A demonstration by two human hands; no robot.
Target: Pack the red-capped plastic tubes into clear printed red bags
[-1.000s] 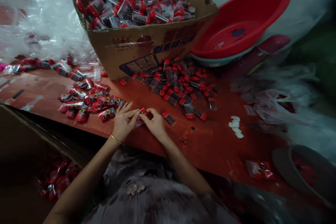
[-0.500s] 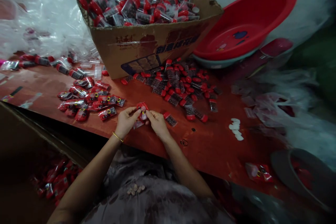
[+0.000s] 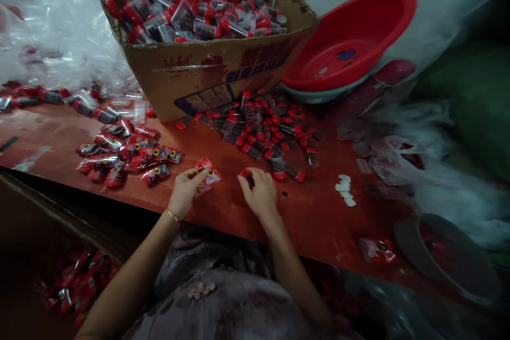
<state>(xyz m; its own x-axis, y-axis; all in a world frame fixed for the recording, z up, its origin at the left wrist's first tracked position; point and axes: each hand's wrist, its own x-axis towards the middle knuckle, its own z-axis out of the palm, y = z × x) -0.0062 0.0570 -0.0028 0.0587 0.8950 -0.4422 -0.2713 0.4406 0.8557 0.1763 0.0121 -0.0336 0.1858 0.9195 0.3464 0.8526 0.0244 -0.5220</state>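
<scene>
My left hand (image 3: 187,186) pinches a small red printed plastic packet (image 3: 207,171) between thumb and fingers, just above the table. To the right, my right hand (image 3: 260,191) has its fingers curled round a small clear tube with a red cap and dark contents (image 3: 247,177); much of the tube is hidden. Beyond that hand spreads a pile of similar red-capped tubes (image 3: 263,133). Left of my left hand lies a heap of filled red packets (image 3: 123,154).
A cardboard box (image 3: 199,71) full of red-capped tubes stands at the back. Behind right are a red basin (image 3: 354,48) and plastic bags (image 3: 398,154). White discs (image 3: 345,190), a packet (image 3: 377,251) and a grey container (image 3: 450,260) are at right. More packets (image 3: 75,281) lie below the table edge.
My right hand has let go of the packet, moved right and closed on the red-capped tube lying there. My left hand keeps the packet. The whole view has shifted slightly.
</scene>
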